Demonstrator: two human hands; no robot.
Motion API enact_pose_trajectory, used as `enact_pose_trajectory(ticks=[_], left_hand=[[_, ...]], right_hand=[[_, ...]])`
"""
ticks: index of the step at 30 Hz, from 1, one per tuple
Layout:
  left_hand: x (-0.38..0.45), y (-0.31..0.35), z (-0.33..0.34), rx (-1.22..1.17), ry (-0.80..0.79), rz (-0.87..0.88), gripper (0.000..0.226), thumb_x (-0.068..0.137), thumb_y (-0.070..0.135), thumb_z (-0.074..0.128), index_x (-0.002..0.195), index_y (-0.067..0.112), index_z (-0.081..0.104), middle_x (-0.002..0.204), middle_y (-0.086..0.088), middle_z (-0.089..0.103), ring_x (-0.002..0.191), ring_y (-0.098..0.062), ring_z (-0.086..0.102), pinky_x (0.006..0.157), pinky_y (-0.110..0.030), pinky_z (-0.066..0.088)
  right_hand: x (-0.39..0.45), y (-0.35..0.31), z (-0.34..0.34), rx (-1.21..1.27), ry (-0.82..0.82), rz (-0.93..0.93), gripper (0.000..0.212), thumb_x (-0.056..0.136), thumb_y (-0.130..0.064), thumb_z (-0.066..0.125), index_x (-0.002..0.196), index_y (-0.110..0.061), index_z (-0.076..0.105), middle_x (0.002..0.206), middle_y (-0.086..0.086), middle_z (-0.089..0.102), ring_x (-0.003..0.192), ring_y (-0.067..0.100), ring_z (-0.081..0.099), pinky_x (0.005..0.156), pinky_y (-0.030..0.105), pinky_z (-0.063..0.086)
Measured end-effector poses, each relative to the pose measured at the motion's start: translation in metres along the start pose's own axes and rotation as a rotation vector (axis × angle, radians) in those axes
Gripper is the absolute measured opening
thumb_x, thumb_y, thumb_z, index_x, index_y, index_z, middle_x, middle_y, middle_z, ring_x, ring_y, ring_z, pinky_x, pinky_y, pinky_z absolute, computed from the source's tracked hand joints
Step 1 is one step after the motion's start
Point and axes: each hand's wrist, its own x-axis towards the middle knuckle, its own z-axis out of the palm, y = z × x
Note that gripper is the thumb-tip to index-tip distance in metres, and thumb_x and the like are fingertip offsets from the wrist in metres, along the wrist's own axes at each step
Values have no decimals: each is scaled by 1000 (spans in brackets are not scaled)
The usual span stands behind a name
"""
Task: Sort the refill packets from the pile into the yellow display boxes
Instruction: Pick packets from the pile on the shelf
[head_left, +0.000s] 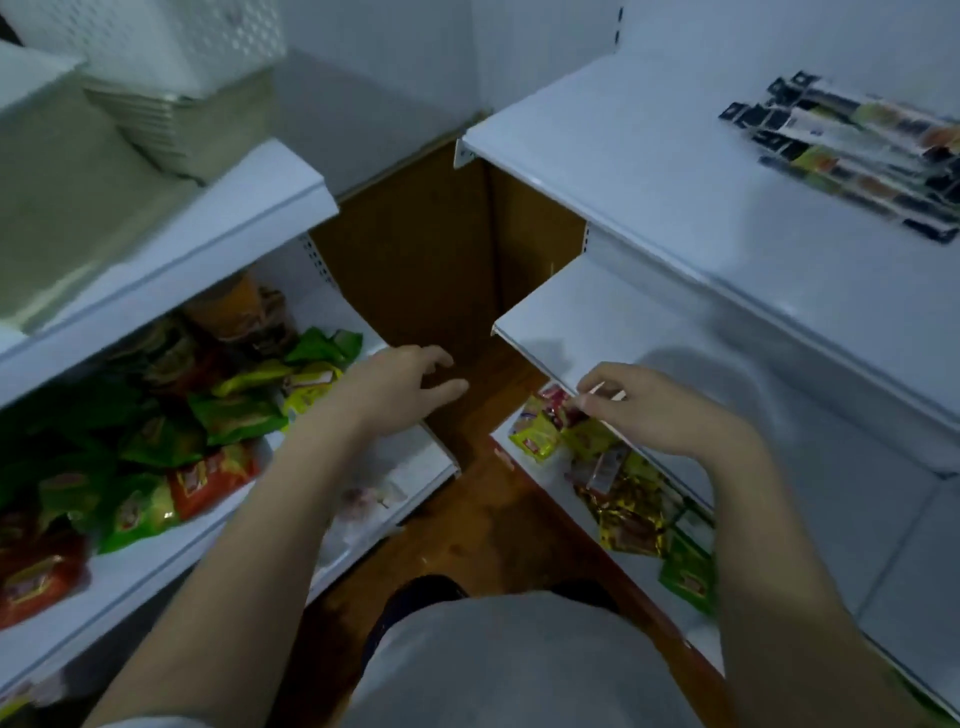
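The person stands in the corner between two white shelf units, and the frame is blurred by motion. The left hand (400, 387) hangs at about ten o'clock from the frame's centre, fingers loosely spread and holding nothing, above the end of the left lower shelf (415, 467). On that shelf, out toward nine o'clock, lies a loose pile of green, yellow and red packets (171, 441). The right hand (649, 410) sits at about three o'clock, at the front lip of the right middle shelf (597, 317), its fingertips (584, 401) drawn together over a second heap of yellow and red packets (582, 441) on the shelf below; whether they actually pinch a packet cannot be told through the blur. A row of dark, long packets (857, 150) lies on the right top shelf (675, 171) at one o'clock, and a stack of pale trays (192, 130) sits at eleven o'clock. No yellow display box is visible anywhere, so nothing here shows packets already sorted. Judging by both heaps lying jumbled, most or all of the sorting appears to remain.
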Motion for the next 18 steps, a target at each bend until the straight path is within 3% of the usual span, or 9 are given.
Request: enact_pose_trajectory(ticks=[4,9,12,16,18], left_hand=[[69,15,-63,3,77,241,53,94,62,45,137,33,51,131,9,59,114,-12,56,95,-38,50],[148,62,-112,-186,217,595,32,96,51,51,117,31,66,110,16,67,100,-4,61,86,-34,52],[195,91,-128,-305,283,746,24,98,40,53,110,28,70,104,17,68,96,-3,61,87,-30,50],[246,133,-133,-359,241,880,17,99,27,57,109,24,71,101,12,69,95,-6,62,87,-25,48],[262,153,-129,-341,235,957,17,99,25,57,108,22,70,100,10,69,94,-10,61,87,-30,49]], right_hand=[[5,-35,-58,72,291,-94,17,100,-39,54,110,-31,64,105,-16,63,90,3,61,71,20,49],[14,-58,-112,98,700,-139,11,100,-29,55,99,-29,66,91,-11,68,82,11,65,72,27,52],[26,-61,-131,132,820,-119,11,100,-24,56,99,-29,66,88,-13,69,78,9,66,69,22,52],[42,-37,-149,25,973,26,11,99,-22,58,99,-31,65,94,-17,66,86,4,60,69,10,44],[46,-21,-159,-30,1050,74,12,98,-16,58,103,-25,66,99,-13,65,87,3,58,73,14,43]])
